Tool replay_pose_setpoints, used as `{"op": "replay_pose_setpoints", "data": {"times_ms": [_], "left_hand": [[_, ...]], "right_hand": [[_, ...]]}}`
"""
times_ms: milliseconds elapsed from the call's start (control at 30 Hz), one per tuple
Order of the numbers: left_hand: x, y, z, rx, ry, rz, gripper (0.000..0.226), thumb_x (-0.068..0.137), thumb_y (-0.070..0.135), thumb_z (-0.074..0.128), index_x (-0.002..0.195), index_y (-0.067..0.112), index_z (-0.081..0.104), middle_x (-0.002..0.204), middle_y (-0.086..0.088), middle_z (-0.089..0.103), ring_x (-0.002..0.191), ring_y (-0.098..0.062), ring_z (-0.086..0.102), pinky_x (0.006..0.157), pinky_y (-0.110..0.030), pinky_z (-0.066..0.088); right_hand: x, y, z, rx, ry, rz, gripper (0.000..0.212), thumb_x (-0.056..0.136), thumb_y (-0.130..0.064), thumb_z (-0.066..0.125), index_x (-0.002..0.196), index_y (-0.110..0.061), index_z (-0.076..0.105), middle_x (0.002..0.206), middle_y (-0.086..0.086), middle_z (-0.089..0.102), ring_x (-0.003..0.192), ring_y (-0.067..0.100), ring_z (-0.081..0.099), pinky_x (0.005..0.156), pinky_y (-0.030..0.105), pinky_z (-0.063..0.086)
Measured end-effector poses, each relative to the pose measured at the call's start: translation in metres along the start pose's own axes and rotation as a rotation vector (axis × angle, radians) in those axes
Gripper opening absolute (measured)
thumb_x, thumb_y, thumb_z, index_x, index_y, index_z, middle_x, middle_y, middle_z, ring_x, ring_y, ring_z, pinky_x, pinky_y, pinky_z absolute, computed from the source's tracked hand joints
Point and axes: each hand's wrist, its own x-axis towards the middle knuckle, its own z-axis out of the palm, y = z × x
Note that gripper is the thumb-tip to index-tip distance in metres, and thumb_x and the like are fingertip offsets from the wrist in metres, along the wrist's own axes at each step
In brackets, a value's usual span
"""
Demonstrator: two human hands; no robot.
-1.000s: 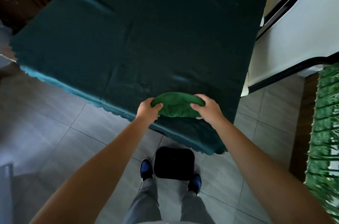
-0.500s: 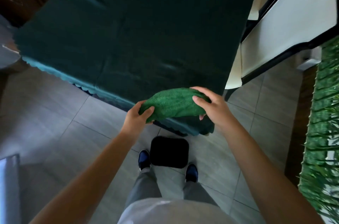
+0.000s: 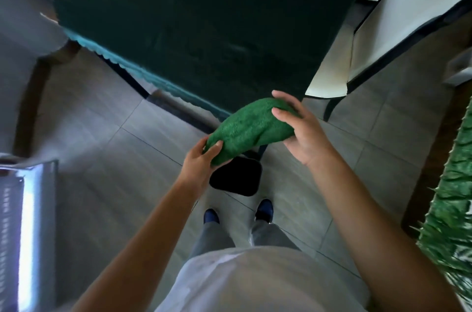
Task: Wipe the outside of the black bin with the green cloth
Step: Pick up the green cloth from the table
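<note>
cloth: green cloth point(image 3: 251, 130) bunched, centre frame, held off the floor
left hand point(image 3: 198, 163): fingers pinching the cloth's lower end
right hand point(image 3: 302, 130): fingers gripping its upper end
bin: black bin point(image 3: 236, 177) on floor by the feet, just below centre
step: carrying cloth to bin, wiping not begun
next: bend down, press cloth against bin's outer wall

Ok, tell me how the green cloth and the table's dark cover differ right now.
The green cloth is bunched and held in the air by the left hand and right hand; the dark cover lies spread flat on the table. The cloth is small, bright green and nubby; the cover is large, dark teal and smooth, with a scalloped edge. Both are green-toned fabric.
</note>
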Motion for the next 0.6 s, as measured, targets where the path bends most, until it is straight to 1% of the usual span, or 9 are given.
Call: {"op": "replay_pose_setpoints", "data": {"times_ms": [100,267,300,333,400,433,467,533,600], "left_hand": [[-0.015,-0.011,-0.016,0.064,-0.034,-0.055,0.027,0.101,0.005,0.057,0.128,0.003,0.061,0.126,-0.018,0.070,0.106,-0.029,0.074,0.084,-0.037,0.062],[-0.040,-0.014,-0.041,0.292,-0.124,-0.119,0.032,0.104,0.014,0.056,0.135,0.006,0.056,0.137,-0.025,0.062,0.110,-0.036,0.070,0.087,-0.038,0.062],[-0.047,-0.012,-0.047,0.396,-0.131,-0.085,0.038,0.105,0.020,0.055,0.142,0.009,0.051,0.142,-0.022,0.059,0.117,-0.035,0.067,0.092,-0.036,0.060],[-0.054,-0.009,-0.054,0.539,-0.137,-0.020,0.049,0.106,0.030,0.053,0.151,0.014,0.043,0.149,-0.015,0.054,0.128,-0.031,0.060,0.100,-0.035,0.055],[-0.071,0.001,-0.067,0.799,-0.179,0.156,0.071,0.102,0.055,0.048,0.162,0.027,0.022,0.161,0.000,0.037,0.148,-0.020,0.038,0.117,-0.036,0.036],[-0.079,0.008,-0.071,0.848,-0.222,0.238,0.075,0.100,0.062,0.045,0.162,0.030,0.016,0.165,0.002,0.031,0.152,-0.016,0.030,0.121,-0.036,0.029],[-0.089,0.016,-0.073,0.850,-0.269,0.301,0.077,0.098,0.062,0.044,0.163,0.031,0.014,0.166,0.003,0.029,0.153,-0.012,0.028,0.123,-0.035,0.027],[-0.107,0.030,-0.075,0.793,-0.366,0.356,0.073,0.102,0.054,0.046,0.162,0.029,0.015,0.160,0.005,0.039,0.147,-0.003,0.036,0.121,-0.028,0.033],[-0.122,0.039,-0.077,0.721,-0.473,0.324,0.067,0.105,0.042,0.045,0.162,0.024,0.016,0.144,0.019,0.055,0.133,0.006,0.051,0.105,-0.017,0.047]], "right_hand": [[-0.022,0.007,0.008,-0.020,-0.012,-0.024,0.032,0.093,0.000,0.066,0.120,-0.017,0.072,0.110,0.006,0.076,0.101,0.020,0.074,0.079,0.032,0.060],[-0.059,0.031,0.039,-0.036,-0.006,-0.058,0.029,0.090,-0.006,0.068,0.117,-0.015,0.073,0.112,0.008,0.075,0.105,0.022,0.073,0.083,0.035,0.059],[-0.066,0.037,0.045,-0.046,-0.001,-0.059,0.029,0.089,-0.007,0.069,0.117,-0.016,0.073,0.112,0.008,0.075,0.106,0.022,0.073,0.084,0.035,0.059],[-0.073,0.043,0.052,-0.060,0.001,-0.060,0.029,0.089,-0.008,0.069,0.117,-0.016,0.073,0.112,0.008,0.075,0.106,0.023,0.072,0.084,0.036,0.059],[-0.087,0.057,0.067,-0.107,-0.010,-0.067,0.031,0.087,-0.009,0.071,0.117,-0.017,0.074,0.113,0.006,0.074,0.107,0.023,0.072,0.087,0.038,0.058],[-0.094,0.064,0.074,-0.137,-0.017,-0.076,0.033,0.086,-0.010,0.072,0.117,-0.018,0.074,0.114,0.005,0.074,0.109,0.023,0.071,0.089,0.038,0.058],[-0.102,0.070,0.081,-0.164,-0.021,-0.082,0.035,0.085,-0.010,0.073,0.119,-0.021,0.074,0.117,0.004,0.073,0.111,0.023,0.070,0.090,0.038,0.057],[-0.117,0.080,0.092,-0.169,-0.024,-0.080,0.042,0.083,-0.013,0.076,0.123,-0.026,0.073,0.119,0.000,0.072,0.111,0.021,0.071,0.090,0.035,0.057],[-0.132,0.088,0.098,-0.129,-0.031,-0.067,0.047,0.081,-0.017,0.078,0.126,-0.028,0.071,0.115,-0.004,0.074,0.108,0.020,0.072,0.088,0.034,0.057]]}}
